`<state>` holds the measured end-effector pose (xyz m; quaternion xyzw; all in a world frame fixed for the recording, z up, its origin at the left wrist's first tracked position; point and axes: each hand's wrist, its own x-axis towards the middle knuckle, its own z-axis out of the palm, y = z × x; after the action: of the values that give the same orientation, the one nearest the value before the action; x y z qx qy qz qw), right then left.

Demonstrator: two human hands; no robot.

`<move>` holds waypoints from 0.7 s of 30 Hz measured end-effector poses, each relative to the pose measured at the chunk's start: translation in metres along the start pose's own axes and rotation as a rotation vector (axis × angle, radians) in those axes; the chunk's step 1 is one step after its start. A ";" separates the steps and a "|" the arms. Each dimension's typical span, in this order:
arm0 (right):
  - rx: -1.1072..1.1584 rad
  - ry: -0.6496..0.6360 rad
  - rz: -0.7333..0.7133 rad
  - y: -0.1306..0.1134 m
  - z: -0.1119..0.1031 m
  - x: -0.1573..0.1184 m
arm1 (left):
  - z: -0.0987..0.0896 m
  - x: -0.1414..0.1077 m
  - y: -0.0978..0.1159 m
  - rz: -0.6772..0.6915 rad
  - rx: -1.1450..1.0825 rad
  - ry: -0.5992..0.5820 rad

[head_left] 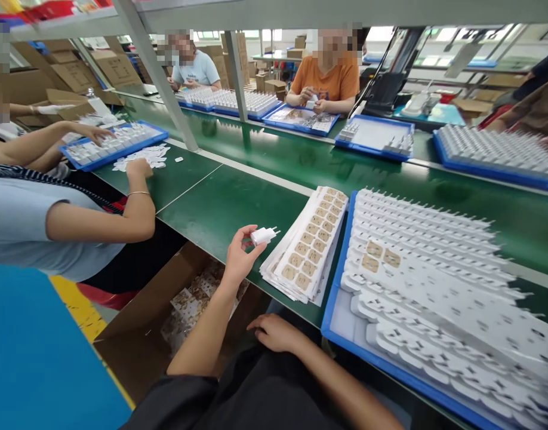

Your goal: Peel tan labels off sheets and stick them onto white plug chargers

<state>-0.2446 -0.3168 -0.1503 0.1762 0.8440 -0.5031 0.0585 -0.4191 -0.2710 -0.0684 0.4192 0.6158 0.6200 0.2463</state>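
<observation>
Holding white plastic two-pin plug (264, 235) at frame centre, left hand (240, 254) pinched round body. Right hand (276, 332) lower centre, fingers loosely bent; can't tell if gripping.

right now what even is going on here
The person's left hand holds a white plastic two-pin plug over the green tabletop. The right hand is low near its edge, with nothing visible in it. Right of the plug lies a stack of white sheets with tan labels, then a blue-rimmed tray packed with white plugs, a sheet bearing three tan labels on top. Further back, an orange-shirted co-worker holds a white piece.
</observation>
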 end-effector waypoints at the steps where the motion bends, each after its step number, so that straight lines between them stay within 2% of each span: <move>1: -0.011 0.021 0.000 -0.005 -0.005 -0.007 | 0.006 0.002 0.001 0.008 -0.011 -0.011; 5: -0.030 0.089 -0.027 -0.025 -0.023 -0.033 | 0.027 0.012 0.007 0.056 0.075 -0.075; 8: -0.024 0.118 -0.068 -0.039 -0.036 -0.053 | 0.035 0.027 0.010 0.086 0.167 -0.096; 11: -0.003 0.148 -0.129 -0.056 -0.052 -0.079 | 0.036 0.060 0.010 0.113 0.240 -0.103; 15: 0.046 0.214 -0.211 -0.085 -0.077 -0.122 | 0.036 0.120 0.004 0.108 0.348 -0.122; 18: 0.074 0.315 -0.246 -0.101 -0.095 -0.155 | 0.036 0.151 0.001 0.101 0.418 -0.089; 21: 0.002 0.532 -0.222 -0.100 -0.114 -0.186 | 0.040 0.160 0.003 0.141 0.449 -0.081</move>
<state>-0.0984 -0.3053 0.0396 0.2086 0.8435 -0.4432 -0.2203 -0.4699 -0.1177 -0.0351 0.5300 0.6970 0.4658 0.1278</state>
